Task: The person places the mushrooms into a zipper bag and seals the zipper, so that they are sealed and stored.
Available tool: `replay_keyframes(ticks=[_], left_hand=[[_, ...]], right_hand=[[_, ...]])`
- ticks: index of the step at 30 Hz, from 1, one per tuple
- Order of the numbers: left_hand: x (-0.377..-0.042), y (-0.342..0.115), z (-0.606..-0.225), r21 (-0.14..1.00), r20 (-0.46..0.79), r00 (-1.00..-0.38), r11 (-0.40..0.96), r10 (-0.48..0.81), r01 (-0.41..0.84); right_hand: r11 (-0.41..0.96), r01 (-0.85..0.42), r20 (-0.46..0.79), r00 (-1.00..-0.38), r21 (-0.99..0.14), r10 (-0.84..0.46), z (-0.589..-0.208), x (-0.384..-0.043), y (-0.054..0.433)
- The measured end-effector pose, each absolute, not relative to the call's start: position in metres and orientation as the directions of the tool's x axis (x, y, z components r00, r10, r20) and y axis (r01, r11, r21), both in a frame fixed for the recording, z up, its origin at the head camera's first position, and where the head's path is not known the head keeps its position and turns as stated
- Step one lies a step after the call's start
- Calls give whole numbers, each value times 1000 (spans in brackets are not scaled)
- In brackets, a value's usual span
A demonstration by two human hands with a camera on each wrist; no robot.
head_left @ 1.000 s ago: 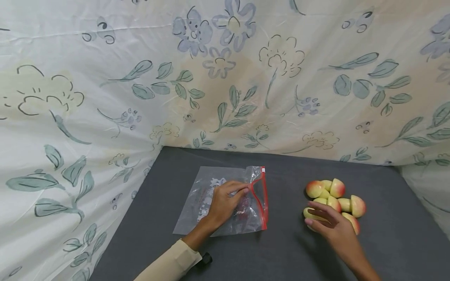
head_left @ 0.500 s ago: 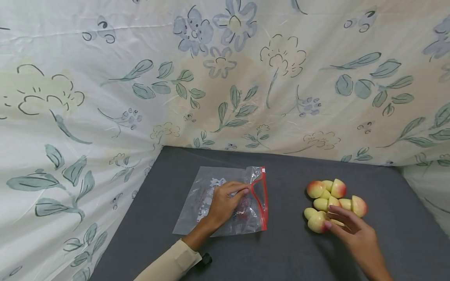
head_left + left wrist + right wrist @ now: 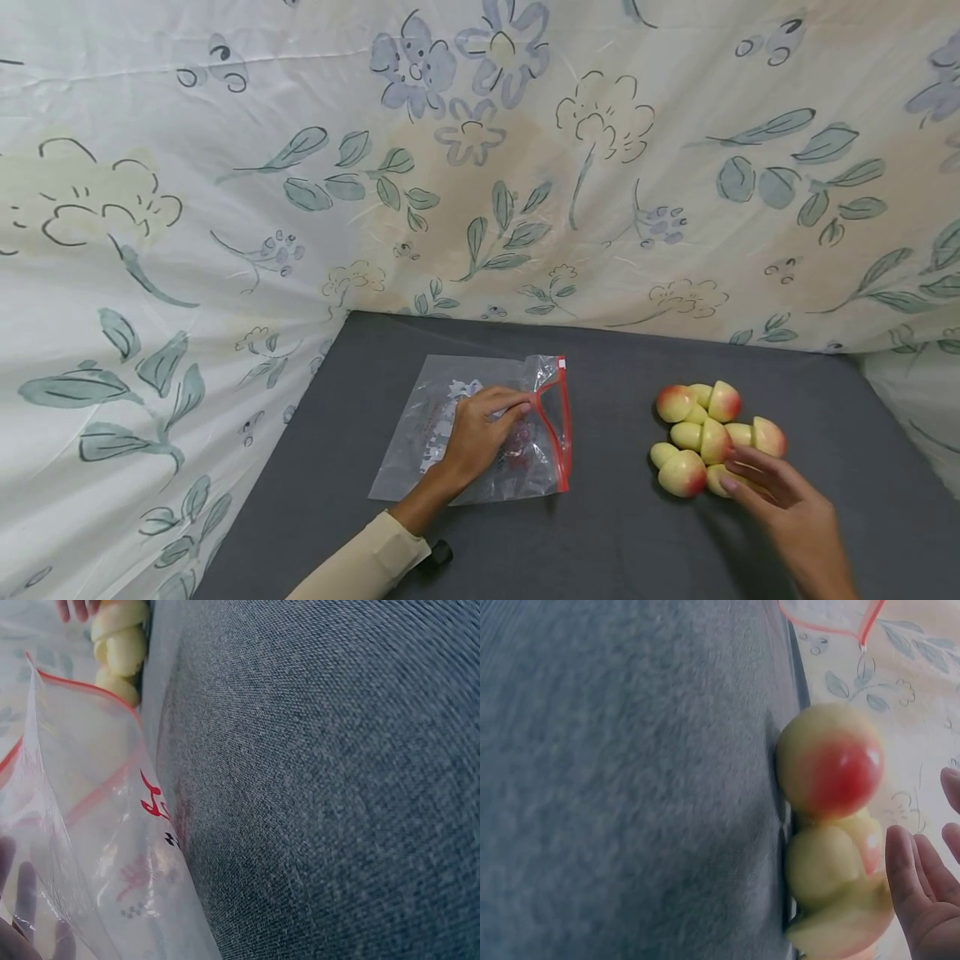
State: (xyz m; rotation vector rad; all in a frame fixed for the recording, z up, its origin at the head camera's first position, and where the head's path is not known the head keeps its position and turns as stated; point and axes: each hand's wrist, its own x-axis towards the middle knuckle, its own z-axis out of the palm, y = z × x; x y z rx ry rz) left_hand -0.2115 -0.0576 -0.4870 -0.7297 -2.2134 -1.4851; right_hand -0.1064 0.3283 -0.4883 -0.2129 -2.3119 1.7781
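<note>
A clear zip bag (image 3: 420,417) with a red zip edge lies flat, its mouth facing right and standing apart. My left hand (image 3: 480,429) pinches the bag's upper layer near the mouth; the left wrist view shows fingers through the plastic. To the right lie several yellow-and-red mushroom-shaped pieces (image 3: 682,475) with rounded caps and pale stems. My right hand (image 3: 791,500) is over the nearest right piece, whose cap it hides in the head view. In the right wrist view its loosely bent fingers (image 3: 907,877) are spread beside the pieces, one fingertip overlapping a cap.
A dark grey cloth (image 3: 600,533) covers the table. Floral fabric (image 3: 525,208) hangs behind it and along the left side. A small black object (image 3: 441,553) shows at the left sleeve (image 3: 367,558).
My right hand has moved right across the mushroom-shaped pieces, uncovering the front left one and covering the front right one. The left hand and the bag have stayed in place.
</note>
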Motion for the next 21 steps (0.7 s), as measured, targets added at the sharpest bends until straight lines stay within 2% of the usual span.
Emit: replay_keyframes(ticks=[6,13,21], left_hand=[[-211,-59,-488,729,572,-792,311,213,610],[-212,-59,-488,721,579,-786,314,217,618],[-212,-58,-490,722,577,-787,314,216,616]], right_hand=[[304,-2,105,-940,-953,324,-490,-104,333],[355,88,73,-906,-931,416,-492,-104,339],[432,97,114,-893,-897,436,-496,-104,346]])
